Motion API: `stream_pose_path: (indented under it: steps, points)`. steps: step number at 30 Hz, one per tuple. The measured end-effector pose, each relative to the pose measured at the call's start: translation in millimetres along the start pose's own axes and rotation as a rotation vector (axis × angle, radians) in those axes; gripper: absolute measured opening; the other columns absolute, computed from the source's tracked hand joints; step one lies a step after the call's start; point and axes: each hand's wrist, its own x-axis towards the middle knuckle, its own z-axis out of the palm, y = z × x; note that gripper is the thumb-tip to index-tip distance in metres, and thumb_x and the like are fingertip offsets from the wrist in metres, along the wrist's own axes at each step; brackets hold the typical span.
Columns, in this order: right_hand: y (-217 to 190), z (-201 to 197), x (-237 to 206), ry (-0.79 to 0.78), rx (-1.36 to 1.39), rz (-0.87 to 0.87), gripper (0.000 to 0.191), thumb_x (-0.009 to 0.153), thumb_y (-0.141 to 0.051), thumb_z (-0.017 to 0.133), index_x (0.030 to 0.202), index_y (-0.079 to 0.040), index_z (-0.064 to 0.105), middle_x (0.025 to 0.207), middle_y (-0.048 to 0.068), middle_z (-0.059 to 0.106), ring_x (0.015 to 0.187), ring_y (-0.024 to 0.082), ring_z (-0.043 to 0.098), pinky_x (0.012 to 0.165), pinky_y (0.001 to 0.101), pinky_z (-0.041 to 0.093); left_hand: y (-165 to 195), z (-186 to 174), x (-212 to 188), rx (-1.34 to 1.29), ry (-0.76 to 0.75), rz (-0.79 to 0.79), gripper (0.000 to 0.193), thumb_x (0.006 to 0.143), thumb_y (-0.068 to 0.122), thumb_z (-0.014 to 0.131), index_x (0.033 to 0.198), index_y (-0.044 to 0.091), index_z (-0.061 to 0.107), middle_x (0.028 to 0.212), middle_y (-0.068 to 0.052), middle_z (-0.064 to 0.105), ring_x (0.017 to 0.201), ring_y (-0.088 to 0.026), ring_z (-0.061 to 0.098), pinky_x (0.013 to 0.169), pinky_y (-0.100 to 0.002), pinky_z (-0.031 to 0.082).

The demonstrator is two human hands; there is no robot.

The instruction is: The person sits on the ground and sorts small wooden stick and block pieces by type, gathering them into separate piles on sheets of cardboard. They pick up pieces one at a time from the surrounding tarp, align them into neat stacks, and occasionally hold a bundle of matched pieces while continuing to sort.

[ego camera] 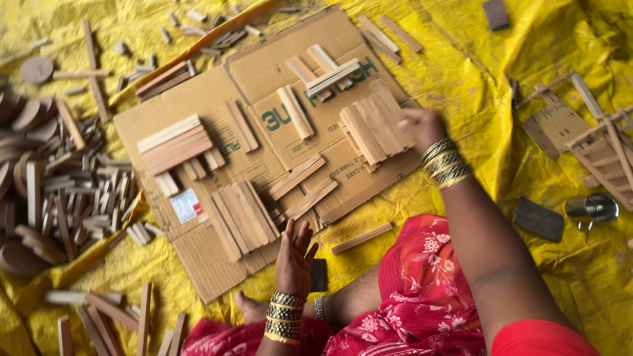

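Note:
A flattened brown cardboard sheet [211,264] lies on a yellow tarp [475,72] and bears several rows of flat wooden slats. My right hand [422,125] reaches to the sheet's right edge and touches a row of slats [372,128] laid side by side; its fingers are blurred. My left hand [295,254] hovers open, fingers apart, beside another slat row [241,214] near the sheet's front edge, holding nothing. Both wrists wear stacked bangles.
A heap of small wooden sticks and round discs [53,191] lies at the left. A loose slat [361,238] rests by my red-clad knee. At the right are a small wooden frame [603,148], a metal cup [593,207] and a dark flat block [539,219].

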Motion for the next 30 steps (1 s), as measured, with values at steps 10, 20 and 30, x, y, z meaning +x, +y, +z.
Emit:
stream_pose_path:
  steps: [10,20,30]
  points:
    - [38,-12,19,0.056,0.332,0.545,0.024,0.086,-0.003,0.07,0.107,0.0,0.078,0.102,0.011,0.079,0.09,0.013,0.074,0.084,0.0275,0.058,1,-9,5,0.019,0.001,-0.081,0.071,0.1,0.054,0.037,0.158,0.012,0.035,0.158,-0.017,0.047,0.147,-0.032,0.042,0.117,-0.053,0.032]
    - [26,-7,25,0.024,0.539,0.423,0.025,0.083,-0.001,0.073,0.108,-0.001,0.078,0.105,0.012,0.079,0.091,0.015,0.072,0.085,0.0287,0.057,6,-11,4,0.097,0.042,-0.107,0.071,0.1,0.053,0.036,0.157,0.011,0.036,0.157,-0.015,0.049,0.144,-0.031,0.045,0.115,-0.052,0.035]
    - [23,-7,23,0.016,0.275,0.46,0.025,0.087,-0.007,0.072,0.111,-0.004,0.079,0.112,0.016,0.076,0.105,0.019,0.072,0.097,0.0308,0.054,7,-9,3,0.098,0.067,-0.106,0.072,0.1,0.054,0.037,0.156,0.009,0.037,0.155,-0.016,0.051,0.142,-0.03,0.048,0.114,-0.051,0.038]
